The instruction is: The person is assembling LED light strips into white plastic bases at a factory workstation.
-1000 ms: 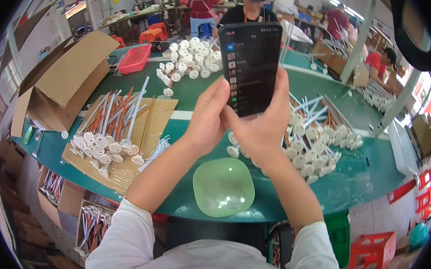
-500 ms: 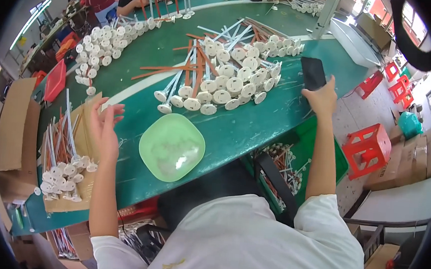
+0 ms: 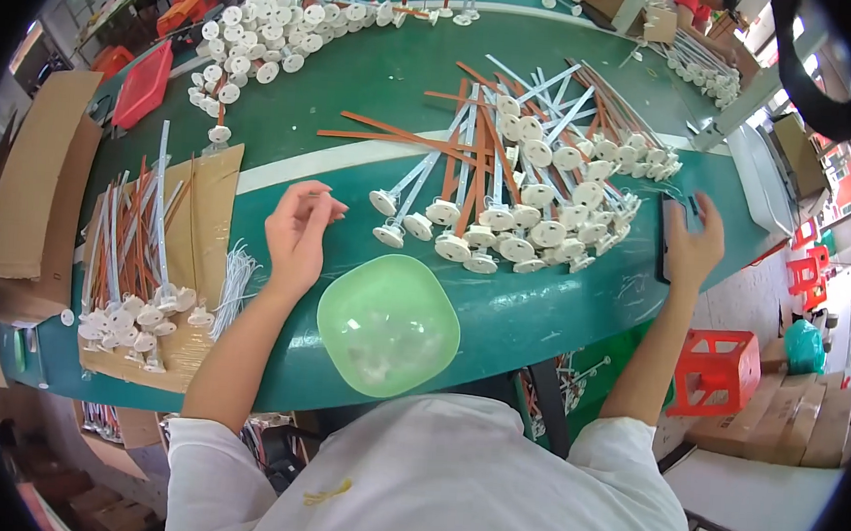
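Observation:
My right hand [image 3: 695,247] is closed round a dark phone [image 3: 664,245] at the right of the table, covering much of it. My left hand [image 3: 296,237] hovers over the table left of the pile, fingers loosely curled with thumb against them, and nothing shows in it. Just right of my left forearm stands a light green rounded-square bowl [image 3: 389,327] with small whitish bits inside, too blurred to name. Beyond it lies a heap of white round discs [image 3: 546,233] on brown and silvery metal strips [image 3: 469,160].
More disc-ended strips lie on cardboard [image 3: 217,177] at the left, beside a bundle of thin white ties [image 3: 237,277]. Another disc heap [image 3: 254,36] sits at the far left near a red tray [image 3: 142,85]. Red stools [image 3: 716,373] stand at the right. Another person [image 3: 695,8] is at the far right.
My head view has turned, shifting the table. My right hand has taken hold of the phone and brought it nearer. My left hand's fingers have curled in, and it has moved toward the pile.

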`<state>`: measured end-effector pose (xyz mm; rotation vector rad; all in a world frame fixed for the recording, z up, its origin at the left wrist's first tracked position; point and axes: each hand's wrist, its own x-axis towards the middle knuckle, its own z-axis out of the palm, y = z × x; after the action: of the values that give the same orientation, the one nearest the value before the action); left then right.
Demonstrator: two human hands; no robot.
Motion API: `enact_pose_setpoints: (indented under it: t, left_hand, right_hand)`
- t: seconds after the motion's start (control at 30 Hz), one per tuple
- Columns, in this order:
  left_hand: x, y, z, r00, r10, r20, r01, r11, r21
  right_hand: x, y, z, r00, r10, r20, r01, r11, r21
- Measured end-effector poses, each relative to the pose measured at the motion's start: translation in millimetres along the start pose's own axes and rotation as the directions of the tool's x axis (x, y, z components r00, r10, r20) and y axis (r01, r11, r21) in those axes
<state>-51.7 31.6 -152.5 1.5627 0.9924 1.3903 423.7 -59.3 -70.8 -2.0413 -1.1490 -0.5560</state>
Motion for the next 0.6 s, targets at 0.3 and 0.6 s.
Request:
enact_pose_setpoints:
  t: [0.3, 0.6]
  left_hand:
    - [2.2, 8.7, -2.1, 0.998, -0.027, 0.058, 0.022, 0.997, 0.079]
    - [-1.1, 7.0, -8.9, 0.994, 0.094, 0.052, -0.097, 0.994, 0.050]
  right_hand:
    - [87.2, -189.0, 112.3, 0.550, -0.561, 0.619, 0.362, 0.828, 0.428]
    - [66.7, -191.0, 94.8, 0.661, -0.502, 0.557, 0.294, 0.857, 0.423]
